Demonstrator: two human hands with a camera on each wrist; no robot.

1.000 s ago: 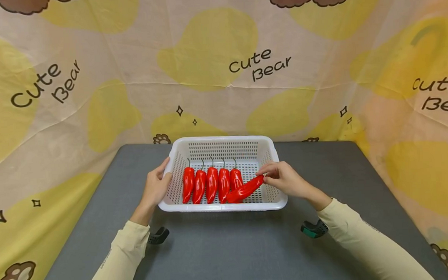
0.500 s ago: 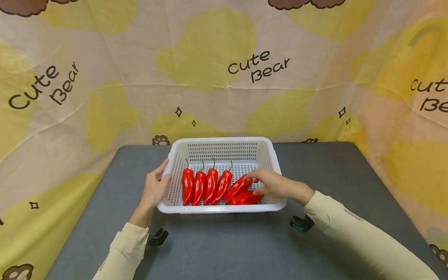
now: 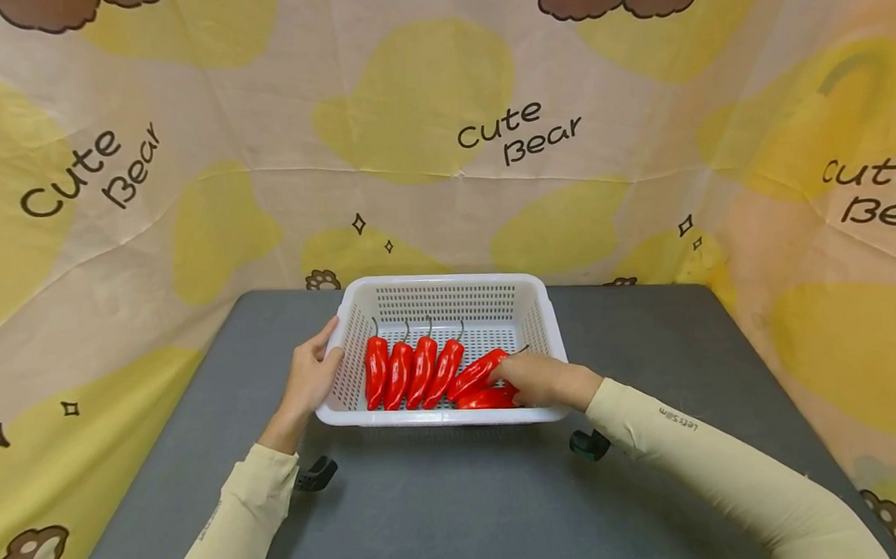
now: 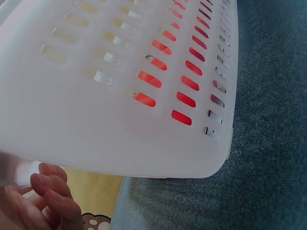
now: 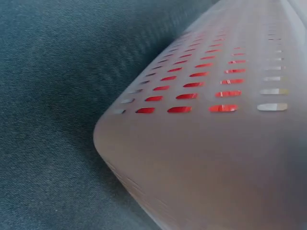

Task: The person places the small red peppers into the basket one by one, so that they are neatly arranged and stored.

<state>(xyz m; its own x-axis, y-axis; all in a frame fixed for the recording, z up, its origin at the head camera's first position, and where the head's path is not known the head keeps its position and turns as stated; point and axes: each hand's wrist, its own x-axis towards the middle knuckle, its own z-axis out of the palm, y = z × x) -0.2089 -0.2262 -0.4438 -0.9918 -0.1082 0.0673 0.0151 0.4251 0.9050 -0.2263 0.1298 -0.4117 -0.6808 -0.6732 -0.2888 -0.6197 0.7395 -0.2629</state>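
A white slotted plastic basket (image 3: 448,281) holds several glossy red chili peppers with green stems. My left hand (image 3: 313,373) grips the basket's left rim, thumb on top; in the left wrist view its curled fingers (image 4: 55,191) show beside the rim. Inside the basket's right part, my right hand (image 3: 546,379) has its fingers bent down around the stem end of the nearest red pepper (image 3: 483,398), which lies along the front wall. Another slanted pepper (image 3: 476,373) lies just behind it, next to the fingers. My right fingertips are partly hidden, and the right wrist view shows only the basket's outer wall (image 5: 192,153).
Several peppers, one of them a red pepper (image 3: 377,373), lie side by side in the basket's left half, stems toward the back. A dark grey table (image 3: 457,496) bears the basket. Behind it hangs a printed cloth (image 3: 410,98).
My right hand let the slanted pepper down near the front wall, then moved left and lower onto its end. The right-hand peppers in the row tilted. My left hand stayed on the rim.
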